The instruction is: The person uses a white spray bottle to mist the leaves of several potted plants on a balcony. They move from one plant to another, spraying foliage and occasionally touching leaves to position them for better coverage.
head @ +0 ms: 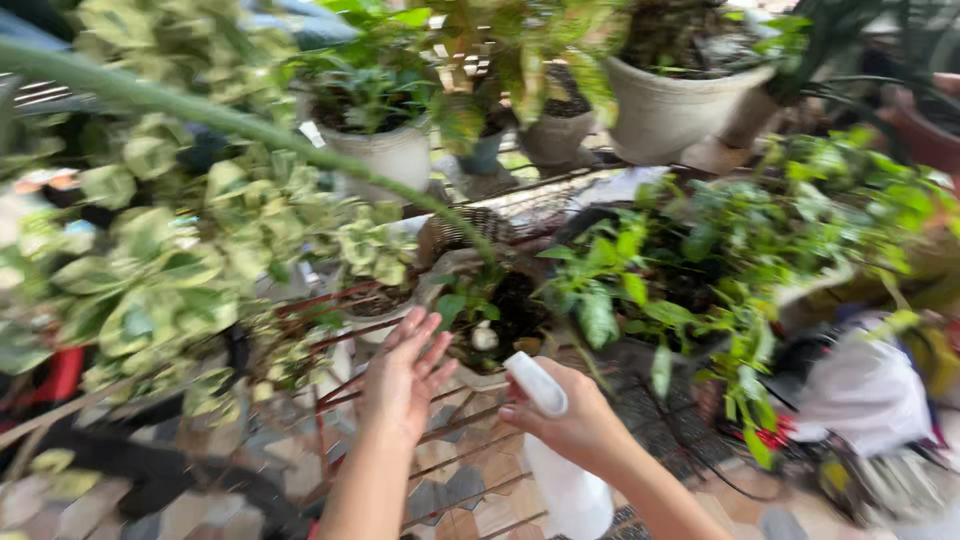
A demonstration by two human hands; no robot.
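Observation:
My right hand [570, 420] grips a white spray bottle [560, 470] by its neck, with the nozzle head pointing up and left toward a small pot of dark soil [505, 315] that holds a little green plant. My left hand [405, 375] is raised beside it, fingers spread and holding nothing, close to the pot's left rim. A variegated leafy plant [170, 260] hangs over the left side. The picture is blurred by motion.
White pots [385, 150] and a large pale pot [670, 110] stand at the back. A bushy green plant [700, 260] fills the right. A rusty metal rack [440, 440] crosses the patterned tile floor [200, 510]. White and coloured cloth [870, 390] lies at far right.

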